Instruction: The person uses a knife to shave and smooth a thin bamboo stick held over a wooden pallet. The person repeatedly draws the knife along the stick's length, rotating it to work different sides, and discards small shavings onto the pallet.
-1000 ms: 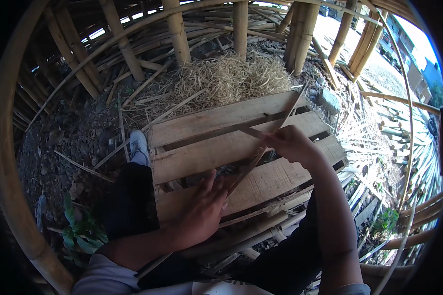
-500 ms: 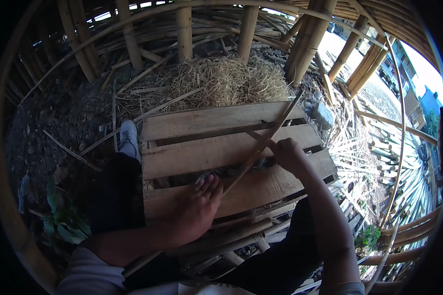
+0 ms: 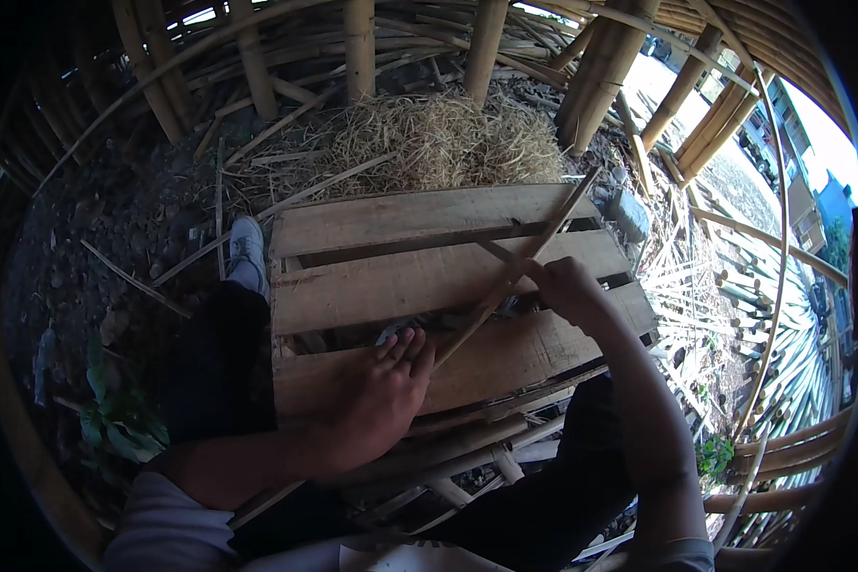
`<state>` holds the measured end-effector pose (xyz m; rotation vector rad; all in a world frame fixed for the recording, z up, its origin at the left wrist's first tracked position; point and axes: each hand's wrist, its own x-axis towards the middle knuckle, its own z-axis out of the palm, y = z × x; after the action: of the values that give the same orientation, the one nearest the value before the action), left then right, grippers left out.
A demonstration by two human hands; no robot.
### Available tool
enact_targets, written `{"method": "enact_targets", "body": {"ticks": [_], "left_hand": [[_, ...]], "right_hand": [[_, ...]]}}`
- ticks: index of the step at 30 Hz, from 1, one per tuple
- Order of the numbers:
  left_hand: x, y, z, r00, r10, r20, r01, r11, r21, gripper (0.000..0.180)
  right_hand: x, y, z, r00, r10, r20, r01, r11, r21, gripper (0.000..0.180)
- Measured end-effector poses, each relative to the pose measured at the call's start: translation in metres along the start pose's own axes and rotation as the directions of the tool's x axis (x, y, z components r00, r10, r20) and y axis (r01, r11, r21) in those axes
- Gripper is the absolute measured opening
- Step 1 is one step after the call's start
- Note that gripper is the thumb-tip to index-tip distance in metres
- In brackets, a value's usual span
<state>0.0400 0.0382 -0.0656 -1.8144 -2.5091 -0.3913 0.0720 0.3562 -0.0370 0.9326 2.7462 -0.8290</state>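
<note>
A wooden pallet [image 3: 381, 286] of three wide planks lies in front of me. Across it runs a long thin bamboo strip [image 3: 534, 253], slanting from my lap up to the far right. My right hand [image 3: 567, 286] is closed around the strip near the middle plank. My left hand [image 3: 377, 396] rests on the near plank with its fingertips at the strip's lower part, next to a small grey metal object [image 3: 391, 334], possibly a blade, half hidden by the fingers. My legs in dark trousers flank the pallet.
A heap of dry straw [image 3: 439, 143] lies behind the pallet. Thick bamboo poles [image 3: 357, 48] stand at the back, and cut bamboo sticks [image 3: 782, 381] pile up on the right. My grey shoe [image 3: 248, 248] sits on dark soil at left. A curved bamboo hoop [image 3: 19, 419] frames the left.
My left hand has shifted slightly right along the near plank toward the strip. My right hand keeps its grip, and the view has tilted a little.
</note>
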Motion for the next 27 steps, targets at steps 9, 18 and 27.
{"method": "enact_targets", "body": {"ticks": [9,18,27], "left_hand": [[0.003,-0.002,0.000,1.000,0.006,-0.004,-0.006,0.999,-0.035,0.042],[0.001,0.000,-0.001,0.999,0.052,0.004,-0.053,0.995,0.081,0.044],[0.005,0.004,-0.004,0.995,0.055,0.087,-0.070,0.980,0.188,0.046]], "right_hand": [[-0.027,-0.010,0.003,0.990,-0.115,0.079,0.119,0.992,-0.048,0.045],[-0.022,-0.020,-0.024,0.958,0.107,0.265,-0.124,0.991,0.047,0.046],[-0.027,-0.028,-0.025,0.977,0.081,0.198,-0.071,0.996,-0.056,0.055]]}}
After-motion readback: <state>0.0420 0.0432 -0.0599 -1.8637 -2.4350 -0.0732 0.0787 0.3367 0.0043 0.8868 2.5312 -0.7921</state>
